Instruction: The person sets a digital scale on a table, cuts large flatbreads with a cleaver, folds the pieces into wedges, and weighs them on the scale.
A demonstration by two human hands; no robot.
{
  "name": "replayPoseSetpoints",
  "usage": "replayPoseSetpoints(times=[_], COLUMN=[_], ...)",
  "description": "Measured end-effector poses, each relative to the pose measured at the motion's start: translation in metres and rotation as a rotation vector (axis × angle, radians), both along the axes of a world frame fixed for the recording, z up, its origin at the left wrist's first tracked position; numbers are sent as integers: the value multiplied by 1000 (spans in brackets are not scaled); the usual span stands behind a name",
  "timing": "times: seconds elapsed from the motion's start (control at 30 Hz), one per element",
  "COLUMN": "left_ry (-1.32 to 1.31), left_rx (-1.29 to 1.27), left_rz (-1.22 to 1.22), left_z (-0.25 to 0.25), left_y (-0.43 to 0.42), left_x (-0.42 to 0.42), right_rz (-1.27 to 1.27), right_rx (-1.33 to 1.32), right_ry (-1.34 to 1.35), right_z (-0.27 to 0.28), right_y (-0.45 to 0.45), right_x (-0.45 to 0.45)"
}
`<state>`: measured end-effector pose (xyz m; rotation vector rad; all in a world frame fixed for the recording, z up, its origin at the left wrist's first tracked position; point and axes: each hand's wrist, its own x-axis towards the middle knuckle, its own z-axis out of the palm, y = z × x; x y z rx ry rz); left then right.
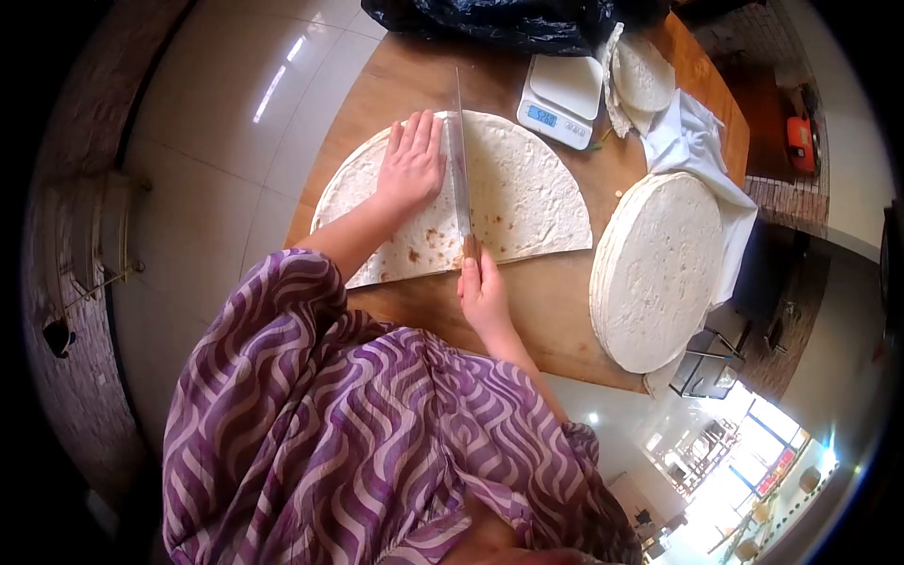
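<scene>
A half-round stack of flatbread (527,179) lies on the wooden table in front of me, its straight edge toward my body. My right hand (484,294) is closed round the wooden handle of a long knife (460,160). The blade points away from me and crosses the middle of the half-round, reaching past its curved edge. How deep the blade sits in the bread I cannot tell. Just left of the blade, my left hand (412,162) lies flat on the bread with fingers stretched out.
At the right stands a tall pile of round flatbreads (656,273), beside a white cloth (692,141). A digital kitchen scale (560,99) sits at the back, near bread pieces (643,75) and a black plastic bag (499,26). The wooden table (537,315) ends close to my body.
</scene>
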<state>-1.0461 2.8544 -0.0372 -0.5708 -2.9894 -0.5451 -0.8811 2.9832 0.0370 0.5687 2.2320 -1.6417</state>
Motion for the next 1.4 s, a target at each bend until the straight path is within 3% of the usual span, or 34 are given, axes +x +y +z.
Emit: replayPoseSetpoints(times=[0.4, 0.53, 0.63, 0.83, 0.9, 1.03, 1.07, 1.13, 1.2, 1.23, 1.27, 1.33, 1.4], left_ry=[141, 107, 101, -23, -180, -155, -295, -534, -751, -714, -674, -505, -467], left_rx=[-32, -49, -108, 22, 157, 64, 75, 121, 204, 303, 403, 568, 489], left_rz=[-32, -23, -6, -92, -18, 216, 238, 280, 313, 292, 270, 158, 121], left_z=[-15, 0, -15, -1, 12, 4, -2, 1, 0, -2, -7, -27, 21], left_y=[1, -16, -27, -41, -57, -87, -86, -101, -110, -115, -118, -115, -109], left_x=[1, 9, 10, 6, 6, 14, 9, -4, -11, -4, 6, 14, 31], right_rz=[51, -65, 13, -34, -9, -212, -250, -367, -424, -419, -462, -473, -440], right_rx=[113, -141, 121, 107, 145, 135, 120, 323, 639, 751, 889, 1139, 1266], right_ry=[92, -77, 71, 146, 85, 314, 349, 361, 146, -22, 102, -32, -179], right_z=[-17, 3, -11, -5, -6, -8, -6, 8, 59, 58, 36, 4, 8], right_y=[-1, 4, 3, -11, -5, 33, 57, 100, 138, 172, 211, 283, 316], right_x=[-58, -44, -10, -71, -53, 34, 51, 82, 96, 106, 121, 145, 161])
